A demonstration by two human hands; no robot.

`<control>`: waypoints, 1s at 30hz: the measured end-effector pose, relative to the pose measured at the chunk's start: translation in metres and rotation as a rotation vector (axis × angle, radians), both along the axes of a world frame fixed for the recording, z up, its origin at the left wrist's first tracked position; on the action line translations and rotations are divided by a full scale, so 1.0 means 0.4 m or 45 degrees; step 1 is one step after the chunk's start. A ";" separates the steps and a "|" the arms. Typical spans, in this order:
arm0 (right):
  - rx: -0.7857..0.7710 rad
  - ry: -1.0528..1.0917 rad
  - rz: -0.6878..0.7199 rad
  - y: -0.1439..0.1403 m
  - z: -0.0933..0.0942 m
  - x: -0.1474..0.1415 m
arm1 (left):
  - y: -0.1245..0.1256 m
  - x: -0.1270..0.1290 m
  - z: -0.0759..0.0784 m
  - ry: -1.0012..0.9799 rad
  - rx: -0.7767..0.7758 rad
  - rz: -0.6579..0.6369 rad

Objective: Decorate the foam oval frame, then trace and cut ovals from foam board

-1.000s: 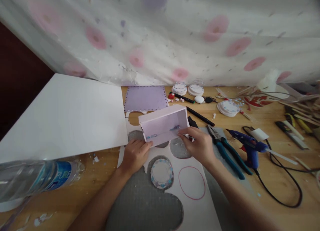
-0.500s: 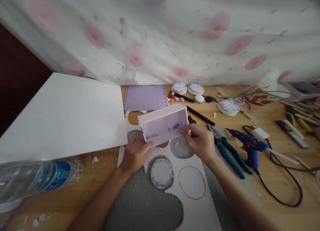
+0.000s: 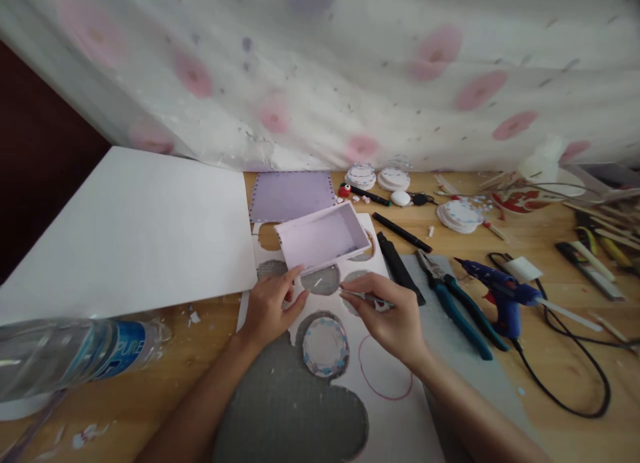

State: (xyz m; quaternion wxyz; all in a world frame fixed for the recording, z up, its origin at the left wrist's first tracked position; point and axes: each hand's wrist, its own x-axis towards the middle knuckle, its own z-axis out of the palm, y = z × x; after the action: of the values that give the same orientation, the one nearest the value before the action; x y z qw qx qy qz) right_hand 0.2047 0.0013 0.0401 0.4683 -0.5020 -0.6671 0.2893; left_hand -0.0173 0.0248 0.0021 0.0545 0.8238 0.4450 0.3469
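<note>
We judge the work about half done: our left hand [image 3: 270,304] pinches the near wall of the box [image 3: 321,237] lying on the sheet [image 3: 400,409], our right hand [image 3: 393,313] grips tweezers [image 3: 361,294] just beside it, decoration unfinished.

Two bare forearms, no sleeves in sight, left hand [image 3: 270,306] and right hand [image 3: 393,316] ungloved, no rings, watch or bracelet showing, short unpainted nails

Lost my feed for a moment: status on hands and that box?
Left hand grips lilac box at its near corner. Right hand pinches thin metal tool, clear of box. Pliers, glue gun lie right.
</note>
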 end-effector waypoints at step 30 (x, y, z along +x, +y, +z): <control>0.012 0.042 -0.341 -0.080 0.029 0.118 | -0.162 -0.176 0.126 0.185 0.185 0.455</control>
State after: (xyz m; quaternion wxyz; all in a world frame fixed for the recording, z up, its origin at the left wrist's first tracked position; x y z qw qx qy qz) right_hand 0.2521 -0.0308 0.0516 0.5160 -0.5795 -0.5878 0.2290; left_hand -0.0878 -0.0401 0.0525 -0.0997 0.7563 0.5607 0.3220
